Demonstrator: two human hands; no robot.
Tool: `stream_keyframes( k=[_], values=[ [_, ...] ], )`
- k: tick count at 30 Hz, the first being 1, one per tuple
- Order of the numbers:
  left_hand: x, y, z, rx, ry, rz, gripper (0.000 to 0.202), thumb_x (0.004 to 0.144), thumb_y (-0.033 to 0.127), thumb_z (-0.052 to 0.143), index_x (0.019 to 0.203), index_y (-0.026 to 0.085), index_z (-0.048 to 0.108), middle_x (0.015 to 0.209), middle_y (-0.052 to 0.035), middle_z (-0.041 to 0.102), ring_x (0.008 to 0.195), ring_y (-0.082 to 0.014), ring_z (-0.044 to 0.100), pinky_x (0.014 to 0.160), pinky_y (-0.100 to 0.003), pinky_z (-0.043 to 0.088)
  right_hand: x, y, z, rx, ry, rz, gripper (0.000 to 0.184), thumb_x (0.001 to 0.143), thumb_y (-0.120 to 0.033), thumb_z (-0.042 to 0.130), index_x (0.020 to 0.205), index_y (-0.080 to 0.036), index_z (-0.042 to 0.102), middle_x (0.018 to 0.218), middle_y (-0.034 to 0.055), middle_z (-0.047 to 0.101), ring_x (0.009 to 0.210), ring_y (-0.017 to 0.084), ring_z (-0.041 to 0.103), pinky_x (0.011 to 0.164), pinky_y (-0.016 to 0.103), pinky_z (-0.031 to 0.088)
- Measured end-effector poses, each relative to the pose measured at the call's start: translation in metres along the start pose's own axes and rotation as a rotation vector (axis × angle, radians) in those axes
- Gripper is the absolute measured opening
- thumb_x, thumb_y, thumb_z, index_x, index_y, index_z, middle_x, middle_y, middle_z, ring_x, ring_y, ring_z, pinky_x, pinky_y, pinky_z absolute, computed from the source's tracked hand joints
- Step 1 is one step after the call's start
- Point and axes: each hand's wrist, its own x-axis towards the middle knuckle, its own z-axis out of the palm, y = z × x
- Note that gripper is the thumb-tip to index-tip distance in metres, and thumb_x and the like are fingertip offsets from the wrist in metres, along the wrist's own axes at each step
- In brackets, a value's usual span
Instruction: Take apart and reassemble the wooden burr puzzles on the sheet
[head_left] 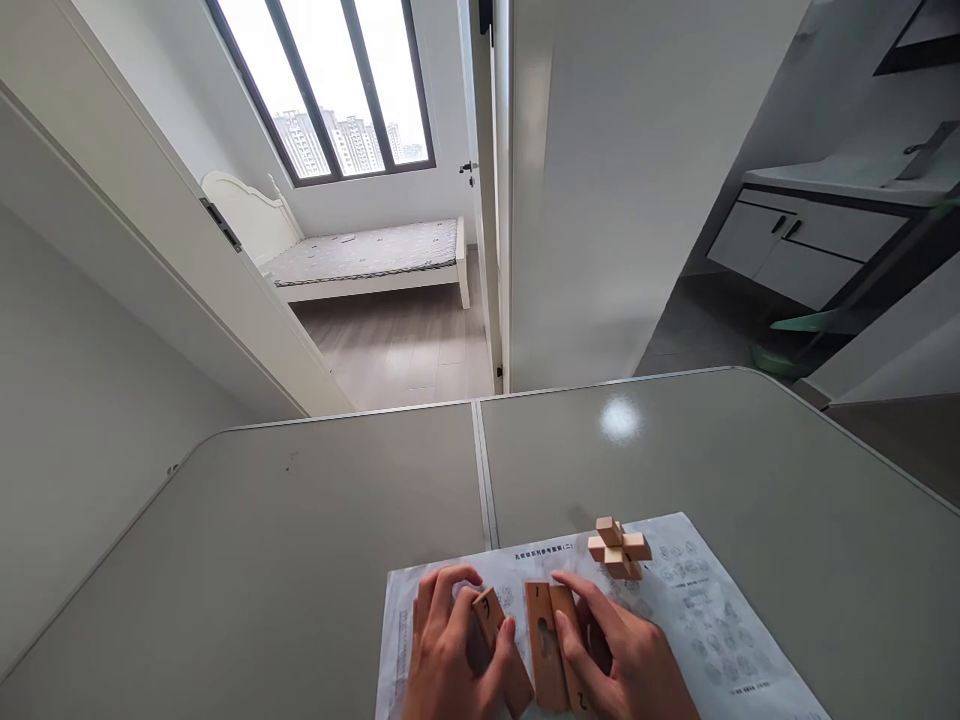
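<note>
Between the thumb and fingers of my left hand (454, 650) is a tilted wooden puzzle piece marked 3 (499, 640). To its right, a wooden piece marked 1 (546, 665), with a notch in its edge, lies on the printed sheet (720, 620). Side by side with it is a wooden piece marked 2 (568, 610), which my right hand (622, 650) grips by its right side with thumb and index finger. An assembled wooden burr puzzle (619, 548) stands on the sheet beyond my right hand. My lower palms are cut off by the frame's bottom edge.
The grey table (337, 520) has a metal seam (484, 470) down its middle and a raised rim. Past its far edge are a doorway, a bed (367, 255) under a window, and at right a sink cabinet (810, 240).
</note>
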Motion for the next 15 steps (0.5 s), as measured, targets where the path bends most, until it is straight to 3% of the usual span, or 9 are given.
stream_keyframes(
  k=[4, 9, 15],
  values=[
    [-0.0003, 0.0004, 0.0, 0.088, -0.038, 0.041, 0.005, 0.096, 0.029, 0.064, 0.098, 0.025, 0.061, 0.124, -0.0089, 0.063, 0.122, -0.0308, 0.055, 0.097, -0.045, 0.055, 0.0004, -0.0004, -0.0006, -0.013, 0.002, -0.023, 0.04, 0.109, -0.046, 0.046, 0.129, -0.021, 0.07, 0.085, 0.007, 0.081, 0.06, 0.02, 0.076, 0.058, 0.026, 0.065],
    [-0.0049, 0.0014, 0.0061, 0.091, 0.014, -0.011, 0.008, 0.097, 0.029, 0.062, 0.104, 0.025, 0.06, 0.133, -0.0102, 0.059, 0.132, -0.0331, 0.049, 0.105, -0.051, 0.052, 0.0018, -0.0017, -0.0022, -0.01, -0.009, -0.072, 0.033, 0.109, -0.038, 0.049, 0.133, -0.023, 0.065, 0.1, 0.0083, 0.082, 0.068, 0.02, 0.079, 0.063, 0.027, 0.067],
    [-0.006, 0.0029, 0.0079, 0.079, -0.002, -0.028, 0.012, 0.098, 0.029, 0.06, 0.109, 0.026, 0.057, 0.134, -0.0099, 0.058, 0.133, -0.0328, 0.048, 0.106, -0.053, 0.05, 0.002, -0.005, -0.0009, 0.007, -0.004, -0.049, 0.032, 0.11, -0.04, 0.045, 0.131, -0.024, 0.063, 0.1, 0.0083, 0.078, 0.068, 0.02, 0.078, 0.064, 0.028, 0.067]
  ],
)
